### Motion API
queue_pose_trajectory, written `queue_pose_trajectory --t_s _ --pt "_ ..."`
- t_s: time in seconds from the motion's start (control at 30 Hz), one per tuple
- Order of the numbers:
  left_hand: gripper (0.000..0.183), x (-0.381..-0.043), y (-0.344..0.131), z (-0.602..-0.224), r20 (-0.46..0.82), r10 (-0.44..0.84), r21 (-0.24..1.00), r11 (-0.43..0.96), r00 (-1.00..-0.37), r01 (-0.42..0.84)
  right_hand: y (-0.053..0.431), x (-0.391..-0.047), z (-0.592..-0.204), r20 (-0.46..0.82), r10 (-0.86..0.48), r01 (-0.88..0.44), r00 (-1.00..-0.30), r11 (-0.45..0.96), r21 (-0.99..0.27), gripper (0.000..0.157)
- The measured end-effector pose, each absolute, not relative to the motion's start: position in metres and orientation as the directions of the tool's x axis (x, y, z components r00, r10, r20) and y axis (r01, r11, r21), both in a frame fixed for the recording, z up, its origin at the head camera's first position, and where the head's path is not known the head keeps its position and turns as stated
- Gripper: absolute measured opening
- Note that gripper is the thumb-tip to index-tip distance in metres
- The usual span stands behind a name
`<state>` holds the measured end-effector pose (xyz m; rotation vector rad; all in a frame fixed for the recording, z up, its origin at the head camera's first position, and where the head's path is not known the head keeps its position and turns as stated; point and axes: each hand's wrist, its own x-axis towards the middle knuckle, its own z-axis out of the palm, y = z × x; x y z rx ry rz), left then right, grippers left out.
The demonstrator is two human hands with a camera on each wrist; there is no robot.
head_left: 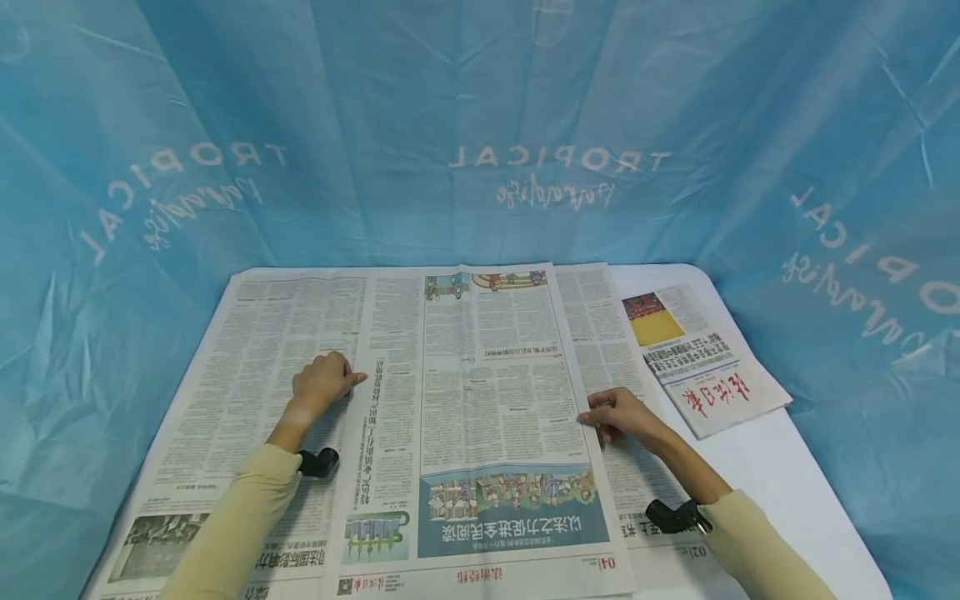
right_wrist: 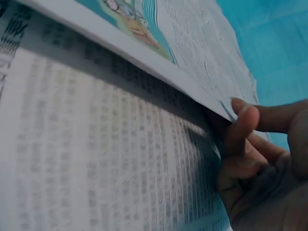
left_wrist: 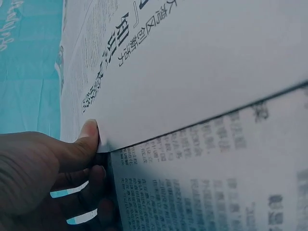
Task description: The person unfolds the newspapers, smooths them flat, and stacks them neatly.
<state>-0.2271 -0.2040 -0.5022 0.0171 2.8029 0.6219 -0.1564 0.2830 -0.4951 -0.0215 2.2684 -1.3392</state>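
A newspaper sheet (head_left: pixel 495 417) with a blue illustrated panel lies over a wider spread newspaper (head_left: pixel 285 308), its print upside down in the head view. My left hand (head_left: pixel 324 387) pinches the sheet's left edge, thumb on top and fingers underneath, as the left wrist view shows at the thumb (left_wrist: pixel 86 142). On the opposite side my right hand (head_left: pixel 618 414) pinches the right edge between thumb and fingers (right_wrist: pixel 248 120). Both side edges are raised a little off the paper below, with shadow beneath them in the wrist views.
A folded newspaper (head_left: pixel 708 362) with red characters lies at the right of the white table (head_left: pixel 780 483). Blue printed curtains (head_left: pixel 480 108) surround the table at the back and both sides. A black wrist device (head_left: pixel 671 517) sits at the right sleeve, another (head_left: pixel 318 462) at the left.
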Motion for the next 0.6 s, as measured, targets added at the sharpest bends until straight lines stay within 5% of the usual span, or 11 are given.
queue_pose_trajectory --t_s 0.17,0.33,0.6 --pt "0.037 -0.223 -0.197 -0.5 -0.157 0.053 0.353 0.935 -0.986 -0.006 0.287 -0.149 -0.495 -0.412 -0.277 0.219 -0.868 0.53 -0.819 0.063" --pt "0.019 -0.226 -0.173 -0.494 0.034 0.131 0.241 0.961 -0.991 0.136 0.288 -0.148 -0.497 -0.395 -0.306 0.191 -0.866 0.528 -0.827 0.055" --pt "0.008 -0.243 -0.085 -0.497 0.099 0.452 0.558 0.712 -0.886 0.426 0.289 -0.146 -0.506 -0.41 -0.241 0.243 -0.879 0.513 -0.823 0.073"
